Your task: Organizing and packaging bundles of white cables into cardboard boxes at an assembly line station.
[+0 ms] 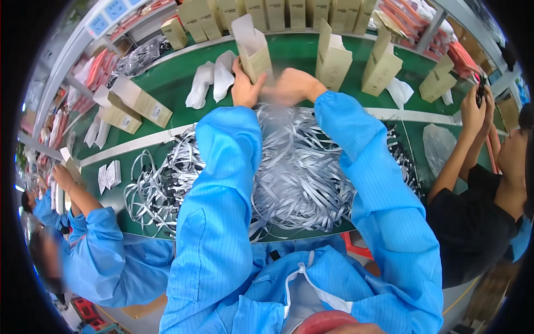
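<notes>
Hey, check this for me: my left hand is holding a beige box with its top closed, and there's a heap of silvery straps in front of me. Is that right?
Not quite: the beige box in your left hand is open, its flap standing up, as the head view shows. The heap of silvery straps is indeed in front of you.

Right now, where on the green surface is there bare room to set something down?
Bare green surface shows between the white pouches beside the left hand and the two boxes to their left, and beyond the right hand, between the held box and next box rightward. Crowded: under the strap pile.
</notes>
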`<state>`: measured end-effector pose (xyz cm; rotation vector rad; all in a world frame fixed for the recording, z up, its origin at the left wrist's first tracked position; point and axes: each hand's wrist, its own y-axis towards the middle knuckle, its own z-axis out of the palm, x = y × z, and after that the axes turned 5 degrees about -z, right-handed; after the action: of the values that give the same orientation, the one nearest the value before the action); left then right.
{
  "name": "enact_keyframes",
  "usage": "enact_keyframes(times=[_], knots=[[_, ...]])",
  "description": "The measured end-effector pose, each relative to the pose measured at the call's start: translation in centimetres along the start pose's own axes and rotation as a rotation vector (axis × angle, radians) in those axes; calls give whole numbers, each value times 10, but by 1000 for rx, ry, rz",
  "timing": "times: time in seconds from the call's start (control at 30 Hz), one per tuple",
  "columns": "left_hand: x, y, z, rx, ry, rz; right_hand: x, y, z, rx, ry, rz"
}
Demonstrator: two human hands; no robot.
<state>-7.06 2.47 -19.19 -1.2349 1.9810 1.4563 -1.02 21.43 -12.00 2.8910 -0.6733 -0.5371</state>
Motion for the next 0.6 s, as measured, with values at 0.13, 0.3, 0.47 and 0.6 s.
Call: enact_keyframes(times=[0.13, 0.3, 0.47, 0.6], knots=[[-6, -2, 4, -74, -62, 60, -3, -30, 13, 26, -27, 141], [-3, -10, -18, -148, 18, 161, 4, -23, 21, 62, 9, 131], [-28, -24, -40, 86, 221, 434, 1, -29, 28, 146, -38, 129], [-38, -27, -52, 78, 209, 501, 10, -14, 7, 18, -46, 166]])
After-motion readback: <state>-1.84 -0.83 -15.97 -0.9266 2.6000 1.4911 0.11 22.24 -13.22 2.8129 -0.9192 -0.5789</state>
